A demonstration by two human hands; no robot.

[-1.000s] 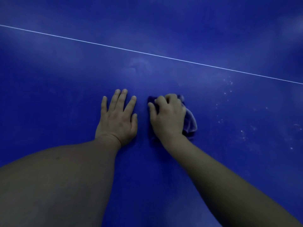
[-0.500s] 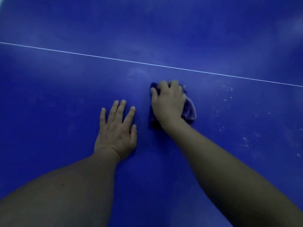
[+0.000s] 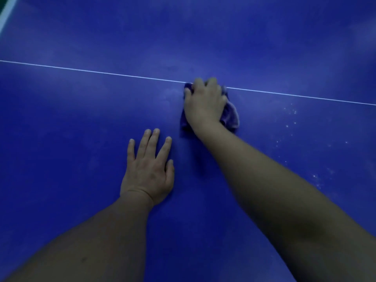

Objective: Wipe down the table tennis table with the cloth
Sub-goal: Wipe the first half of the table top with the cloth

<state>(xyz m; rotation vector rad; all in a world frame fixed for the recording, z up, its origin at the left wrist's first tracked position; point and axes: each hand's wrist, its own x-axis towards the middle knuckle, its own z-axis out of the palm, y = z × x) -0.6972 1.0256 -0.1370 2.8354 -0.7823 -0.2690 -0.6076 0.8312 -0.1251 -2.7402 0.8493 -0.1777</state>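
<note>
My right hand point(image 3: 205, 104) curls over the cloth point(image 3: 231, 115) bunched beneath it on the counter point(image 3: 81, 119), soft, light, probably best gripped by its gathered folds, while my left hand point(image 3: 148, 169) rests flat, empty.

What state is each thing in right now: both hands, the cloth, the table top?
right hand: fingers curled on the cloth, pressing it at the white line.
cloth: bunched, flat on the table, mostly under the hand.
left hand: fingers straight, palm down, resting on the table.
table: blue top, white specks right of the cloth, faint smudges near it.
</note>
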